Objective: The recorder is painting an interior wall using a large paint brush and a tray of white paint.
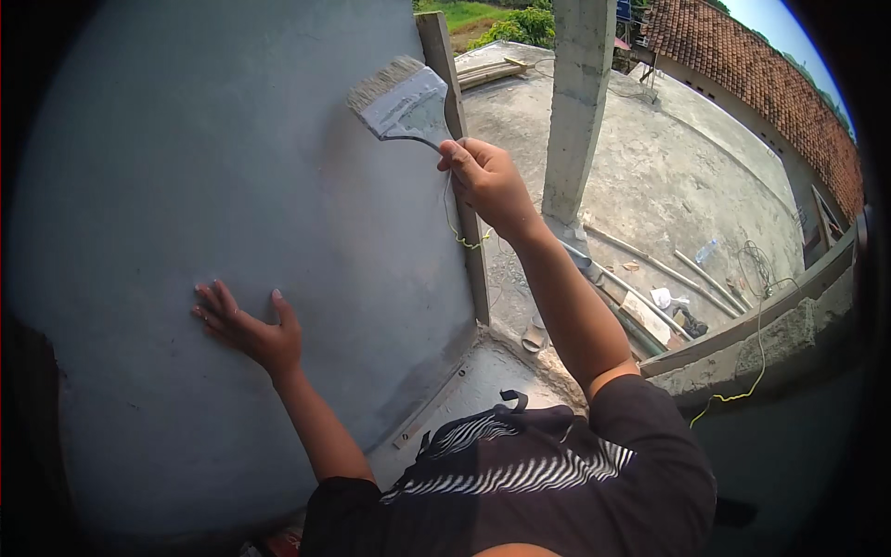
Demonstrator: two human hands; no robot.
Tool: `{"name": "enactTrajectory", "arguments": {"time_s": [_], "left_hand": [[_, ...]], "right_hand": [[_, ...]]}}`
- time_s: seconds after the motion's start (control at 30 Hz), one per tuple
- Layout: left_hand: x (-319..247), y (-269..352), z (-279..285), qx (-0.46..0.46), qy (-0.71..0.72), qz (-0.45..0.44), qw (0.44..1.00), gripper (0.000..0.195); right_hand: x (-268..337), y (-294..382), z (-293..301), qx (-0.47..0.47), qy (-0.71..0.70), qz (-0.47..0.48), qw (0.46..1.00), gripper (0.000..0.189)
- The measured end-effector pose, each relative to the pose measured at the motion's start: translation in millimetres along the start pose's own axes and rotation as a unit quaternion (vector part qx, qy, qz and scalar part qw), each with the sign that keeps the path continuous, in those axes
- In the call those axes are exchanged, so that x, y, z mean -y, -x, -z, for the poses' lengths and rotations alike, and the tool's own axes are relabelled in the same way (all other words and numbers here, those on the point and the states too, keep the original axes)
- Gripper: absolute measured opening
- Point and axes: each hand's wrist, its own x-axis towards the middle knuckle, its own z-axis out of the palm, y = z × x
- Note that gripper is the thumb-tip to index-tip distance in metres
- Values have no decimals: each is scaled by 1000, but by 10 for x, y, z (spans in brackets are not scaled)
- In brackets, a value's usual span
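My right hand [487,179] grips the handle of a wide, flat paintbrush [404,101]. Its pale bristles point up and to the left, and whitish-grey residue coats the ferrule area. The brush is in front of a smooth grey plastered wall [362,237], near its right edge; whether the bristles touch it I cannot tell. Lower on the left, my left hand [254,327] is spread with its fingers apart against or very near the same wall, holding nothing. A wooden board [456,139] runs upright along the wall's edge.
Right of the wall stands a concrete column [579,104] on a rough concrete slab [661,167]. Poles [658,268], a plastic bottle [706,250] and coiled wire [759,268] lie there. A yellow string [734,397] hangs over the low ledge [738,348]. A spirit level [431,407] lies below the wall.
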Motion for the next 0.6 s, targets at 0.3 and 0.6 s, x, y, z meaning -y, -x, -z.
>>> {"name": "enactTrajectory", "arguments": {"time_s": [0.3, 0.6], "left_hand": [[10, 7, -10, 6, 9, 8, 1000, 78], [-14, -9, 1, 7, -1, 8, 1000, 79]], "right_hand": [[-1323, 532, 0, -16, 191, -121, 974, 53], [-2241, 1303, 379, 94, 364, -328, 867, 46]]}}
